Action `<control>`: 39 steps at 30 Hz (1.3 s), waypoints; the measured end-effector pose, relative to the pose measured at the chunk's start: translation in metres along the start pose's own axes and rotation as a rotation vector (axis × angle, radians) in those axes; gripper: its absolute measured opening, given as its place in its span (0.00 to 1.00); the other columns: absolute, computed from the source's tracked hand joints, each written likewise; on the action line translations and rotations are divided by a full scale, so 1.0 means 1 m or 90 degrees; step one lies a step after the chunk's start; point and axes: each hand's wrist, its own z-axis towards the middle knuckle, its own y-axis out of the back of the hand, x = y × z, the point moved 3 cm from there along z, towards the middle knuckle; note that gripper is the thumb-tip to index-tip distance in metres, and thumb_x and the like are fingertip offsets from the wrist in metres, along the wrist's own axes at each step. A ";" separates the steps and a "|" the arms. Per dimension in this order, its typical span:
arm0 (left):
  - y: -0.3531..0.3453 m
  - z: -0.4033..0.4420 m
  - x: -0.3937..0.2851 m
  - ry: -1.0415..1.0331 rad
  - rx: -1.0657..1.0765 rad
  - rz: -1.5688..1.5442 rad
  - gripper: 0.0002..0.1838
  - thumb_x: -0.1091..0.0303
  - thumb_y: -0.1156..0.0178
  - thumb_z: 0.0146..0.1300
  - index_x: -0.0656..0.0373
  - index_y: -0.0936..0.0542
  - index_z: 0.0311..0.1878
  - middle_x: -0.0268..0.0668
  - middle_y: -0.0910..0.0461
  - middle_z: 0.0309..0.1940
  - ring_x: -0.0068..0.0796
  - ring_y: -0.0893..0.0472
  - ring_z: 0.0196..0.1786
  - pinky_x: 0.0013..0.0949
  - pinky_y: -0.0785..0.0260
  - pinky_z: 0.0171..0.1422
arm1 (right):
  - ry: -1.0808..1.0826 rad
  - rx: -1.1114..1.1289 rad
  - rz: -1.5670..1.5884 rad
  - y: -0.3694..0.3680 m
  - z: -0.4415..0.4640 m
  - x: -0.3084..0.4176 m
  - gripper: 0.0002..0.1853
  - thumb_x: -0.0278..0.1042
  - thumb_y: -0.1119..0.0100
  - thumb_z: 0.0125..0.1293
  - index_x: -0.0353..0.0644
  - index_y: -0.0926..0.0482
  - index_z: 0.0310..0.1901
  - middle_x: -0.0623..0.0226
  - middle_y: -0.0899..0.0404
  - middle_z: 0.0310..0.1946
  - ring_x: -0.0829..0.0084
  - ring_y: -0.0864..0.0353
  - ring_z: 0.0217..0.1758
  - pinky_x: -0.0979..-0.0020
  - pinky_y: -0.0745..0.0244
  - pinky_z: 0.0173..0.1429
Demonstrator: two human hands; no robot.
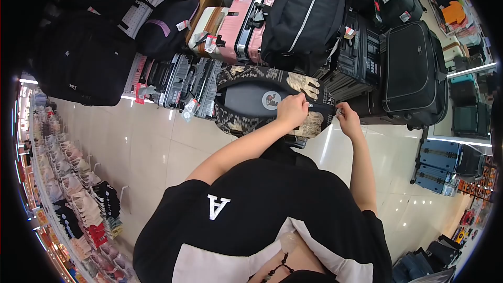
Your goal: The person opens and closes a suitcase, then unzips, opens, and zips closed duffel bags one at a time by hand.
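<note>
A patterned backpack (pixel 242 124) in black and beige lies across the middle, its main opening spread wide over a grey inside with a round printed patch (pixel 271 100). My left hand (pixel 293 110) is closed on the backpack just right of that patch, near the zipper line; what its fingers pinch is too small to make out. At the backpack's right end my right hand (pixel 348 120) is closed, fingertips together at the edge, holding something small that I cannot make out.
Beyond the backpack stand a pink suitcase (pixel 234 26), a large black bag (pixel 304 15) and a dark suitcase (pixel 411 73). Blue suitcases (pixel 439 165) are at the right. Racks of hanging goods (pixel 78 199) line the left. Tiled floor (pixel 152 147) lies between.
</note>
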 end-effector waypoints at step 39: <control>0.144 0.066 0.245 0.243 -0.114 0.005 0.23 0.45 0.43 0.59 0.58 0.17 0.41 0.45 0.17 0.40 0.44 0.19 0.46 0.38 0.30 0.52 | -0.470 0.140 0.805 -0.175 -0.118 0.002 0.37 0.74 0.63 0.63 0.45 0.28 0.53 0.66 0.23 0.47 0.66 0.28 0.52 0.57 0.42 0.61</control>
